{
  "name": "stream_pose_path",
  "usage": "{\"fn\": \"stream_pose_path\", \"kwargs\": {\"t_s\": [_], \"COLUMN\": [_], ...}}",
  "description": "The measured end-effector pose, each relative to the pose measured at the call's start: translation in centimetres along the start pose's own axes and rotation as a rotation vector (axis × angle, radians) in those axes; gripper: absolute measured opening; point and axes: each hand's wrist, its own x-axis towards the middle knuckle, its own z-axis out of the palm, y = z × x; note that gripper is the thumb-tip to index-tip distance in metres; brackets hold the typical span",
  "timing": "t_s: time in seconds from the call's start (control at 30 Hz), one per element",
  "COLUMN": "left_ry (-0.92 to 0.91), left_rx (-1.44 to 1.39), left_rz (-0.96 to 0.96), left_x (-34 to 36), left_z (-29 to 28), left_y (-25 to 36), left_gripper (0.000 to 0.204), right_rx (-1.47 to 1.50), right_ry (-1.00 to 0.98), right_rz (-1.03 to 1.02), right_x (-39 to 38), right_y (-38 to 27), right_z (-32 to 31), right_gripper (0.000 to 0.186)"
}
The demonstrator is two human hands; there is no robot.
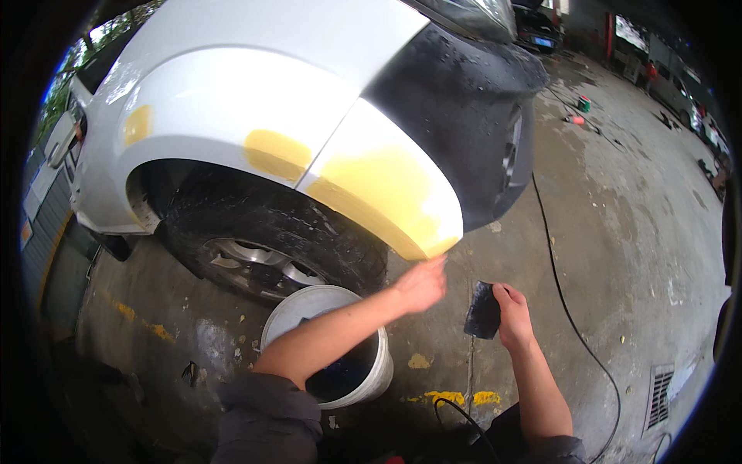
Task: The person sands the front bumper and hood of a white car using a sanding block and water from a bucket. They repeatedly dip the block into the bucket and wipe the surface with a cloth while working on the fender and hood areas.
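Note:
A white car's front fender (201, 93) carries yellow filler patches, the largest (379, 185) running down to the tip of the wheel arch. At that lower tip is my left hand (423, 286), its fingers curled and meeting the edge; what they hold, if anything, is hidden. Out to the right, apart from the car, my right hand (513, 313) pinches a small black sheet of sandpaper (483, 311) that hangs from the fingers. A white bucket (379, 371) with dark water in it stands below my left forearm, in front of the tyre (340, 240).
The dark front bumper (456, 116) adjoins the fender. A black hose (553, 255) runs across the wet concrete floor past my right arm. A floor grate (659, 396) lies at the lower right. Farther off are a green container (583, 103), a red tool (573, 120) and parked vehicles.

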Motion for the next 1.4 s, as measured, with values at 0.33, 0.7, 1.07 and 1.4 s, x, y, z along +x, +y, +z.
{"fn": "stream_pose_path", "kwargs": {"t_s": [0.33,0.7,1.07,1.4], "left_ry": [1.086,0.818,0.413,0.864], "left_rx": [-0.912,-2.311,-1.064,-2.012], "left_rz": [-1.437,-2.047,-1.548,-2.038], "left_x": [-26.6,-42.9,-42.3,-37.9], "left_z": [7.2,22.8,21.7,11.6], "left_y": [3.3,11.5,12.5,11.9], "left_gripper": [0.020,0.044,0.061,0.068], "right_rx": [-0.027,-0.014,-0.397,-1.365], "right_ry": [-0.099,-0.511,-0.547,-0.637], "right_rz": [0.179,0.538,0.262,-0.411], "right_x": [1.1,-3.3,-4.6,-4.8], "right_y": [1.9,9.6,10.0,10.2], "right_z": [-0.4,13.8,15.5,17.1], "right_gripper": [0.012,0.024,0.024,0.018]}}
